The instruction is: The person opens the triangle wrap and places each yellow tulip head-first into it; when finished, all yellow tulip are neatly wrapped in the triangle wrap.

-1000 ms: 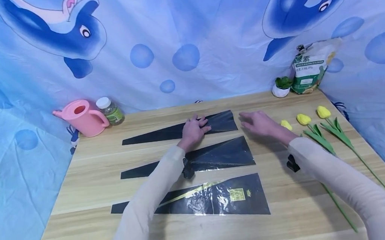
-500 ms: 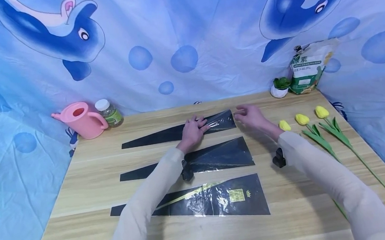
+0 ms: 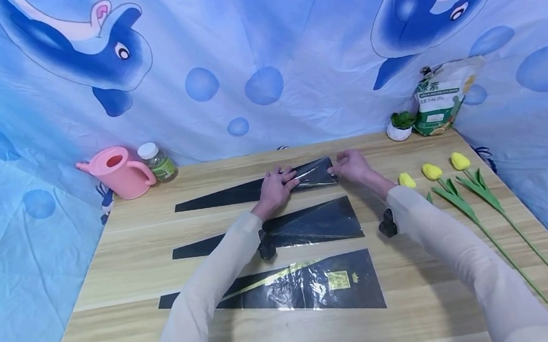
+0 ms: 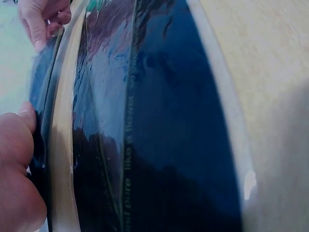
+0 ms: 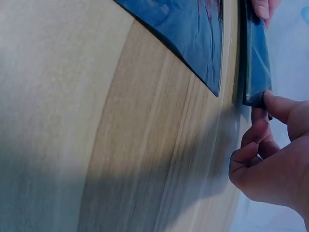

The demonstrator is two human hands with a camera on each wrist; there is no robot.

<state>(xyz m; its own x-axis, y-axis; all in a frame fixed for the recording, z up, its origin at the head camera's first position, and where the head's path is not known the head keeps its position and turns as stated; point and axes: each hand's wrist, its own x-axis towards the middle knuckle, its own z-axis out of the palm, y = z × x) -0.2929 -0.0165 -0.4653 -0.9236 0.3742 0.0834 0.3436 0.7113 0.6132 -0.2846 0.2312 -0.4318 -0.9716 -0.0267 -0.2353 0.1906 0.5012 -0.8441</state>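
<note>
Three long, tapered black plastic flower sleeves lie in a row across the table. My left hand (image 3: pixel 275 188) rests spread on the middle of the far sleeve (image 3: pixel 229 192). At that sleeve's wide end, my right hand (image 3: pixel 352 166) pinches the edge between thumb and finger. In the right wrist view, the thumb of the right hand (image 5: pixel 289 154) is on the corner of the glossy far sleeve (image 5: pixel 258 63). The middle sleeve (image 3: pixel 328 220) passes partly under my left forearm. Nearest me, another sleeve (image 3: pixel 365 287) shows gold print and a gold stripe.
Yellow artificial tulips (image 3: pixel 432 171) with green stems lie on the right. At the back right stand a small potted plant (image 3: pixel 400 125) and a green-and-white bag (image 3: pixel 439 99). A pink watering can (image 3: pixel 127 177) and a white-lidded jar (image 3: pixel 158 163) stand at the back left.
My right hand has moved left to the far sleeve's wide end and taken hold of its edge. My left hand has stayed on the sleeve.
</note>
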